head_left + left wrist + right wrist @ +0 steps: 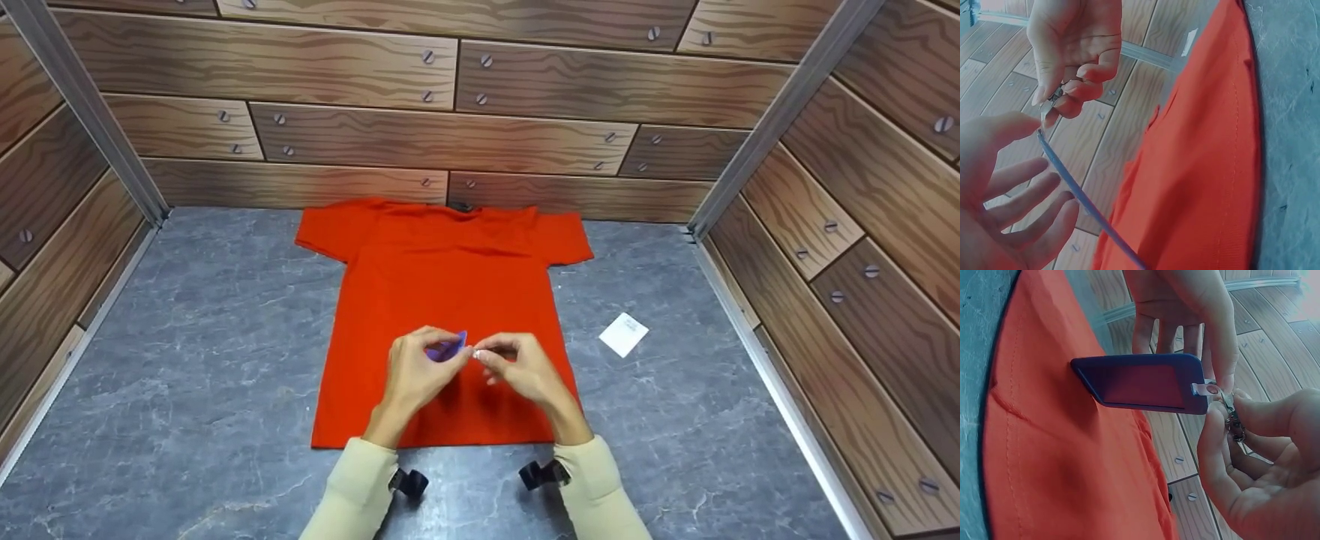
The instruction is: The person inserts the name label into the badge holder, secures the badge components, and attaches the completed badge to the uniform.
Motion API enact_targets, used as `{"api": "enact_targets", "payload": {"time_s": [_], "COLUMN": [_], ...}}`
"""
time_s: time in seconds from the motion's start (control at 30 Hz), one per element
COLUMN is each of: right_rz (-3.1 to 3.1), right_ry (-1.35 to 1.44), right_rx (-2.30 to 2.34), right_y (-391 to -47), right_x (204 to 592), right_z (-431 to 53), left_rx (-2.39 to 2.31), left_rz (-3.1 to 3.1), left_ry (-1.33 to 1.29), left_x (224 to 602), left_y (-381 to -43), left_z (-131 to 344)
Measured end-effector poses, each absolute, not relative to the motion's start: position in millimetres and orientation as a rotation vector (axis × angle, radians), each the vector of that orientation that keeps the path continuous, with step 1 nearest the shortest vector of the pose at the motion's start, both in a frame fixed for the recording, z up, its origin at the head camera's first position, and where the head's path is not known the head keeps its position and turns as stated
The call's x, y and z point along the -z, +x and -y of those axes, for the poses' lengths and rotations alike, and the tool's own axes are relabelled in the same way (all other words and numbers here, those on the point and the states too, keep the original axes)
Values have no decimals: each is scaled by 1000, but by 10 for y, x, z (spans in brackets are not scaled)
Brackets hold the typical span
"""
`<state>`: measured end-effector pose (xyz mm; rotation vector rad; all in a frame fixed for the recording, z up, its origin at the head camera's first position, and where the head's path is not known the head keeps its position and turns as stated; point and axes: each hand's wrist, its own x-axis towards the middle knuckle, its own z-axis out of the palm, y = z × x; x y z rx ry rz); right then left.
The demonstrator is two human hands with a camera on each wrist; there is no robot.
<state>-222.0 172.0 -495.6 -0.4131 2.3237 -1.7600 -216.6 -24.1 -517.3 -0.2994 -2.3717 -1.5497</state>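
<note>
Over the lower half of a red T-shirt, both hands meet at a blue-purple badge holder. My left hand pinches the holder's top end beside its short clear strap, its other fingers spread behind the holder. From the right, my right hand pinches a small metal clip joined to that strap between thumb and fingers. In the left wrist view the holder shows edge-on, tilted away from the fingertips. The shirt lies spread out, collar toward the back wall.
A small white square card lies on the grey marbled table to the right of the shirt. Wood-patterned walls with metal corner posts close in the back and sides. Black wrist-camera mounts sit at both cuffs.
</note>
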Motion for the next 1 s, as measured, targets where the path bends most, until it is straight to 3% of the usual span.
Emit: {"api": "enact_targets", "payload": {"time_s": [1.0], "right_rz": [-2348], "right_ry": [-411], "right_rx": [1845], "right_y": [-2219], "right_x": [5021], "right_z": [-1617], "left_rx": [1278], "left_rz": [2407], "left_ry": [-451], "left_x": [5127], "left_y": [-2119], "left_z": [188]}}
